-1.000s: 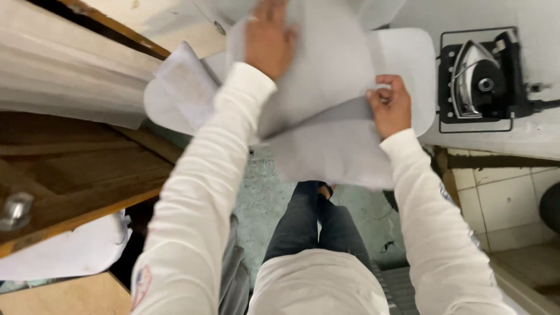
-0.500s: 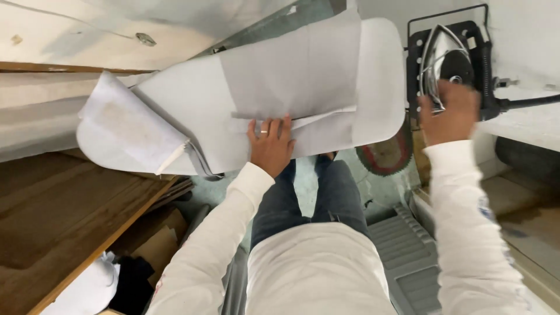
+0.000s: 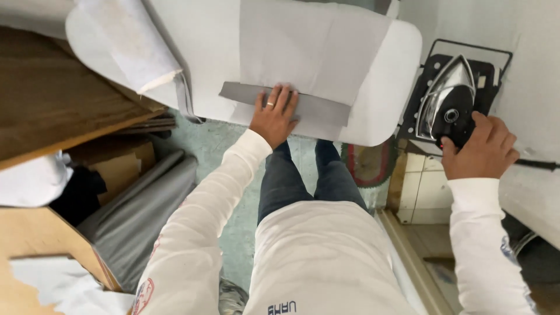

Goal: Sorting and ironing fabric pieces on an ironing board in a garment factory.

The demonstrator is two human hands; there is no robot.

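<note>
The right hand (image 3: 478,149) is wrapped around the rear handle of the iron (image 3: 446,102), fingers curled tight; the iron stands on its black rest (image 3: 501,61), its long axis running away from that grip, nose pointing up and slightly right. Well off to the left, the left hand (image 3: 274,116) lies flat with fingers spread, pressing the folded grey hem strip (image 3: 318,108), which runs crosswise under the palm along the near edge of the grey fabric (image 3: 309,49) on the white ironing board (image 3: 385,99).
</note>
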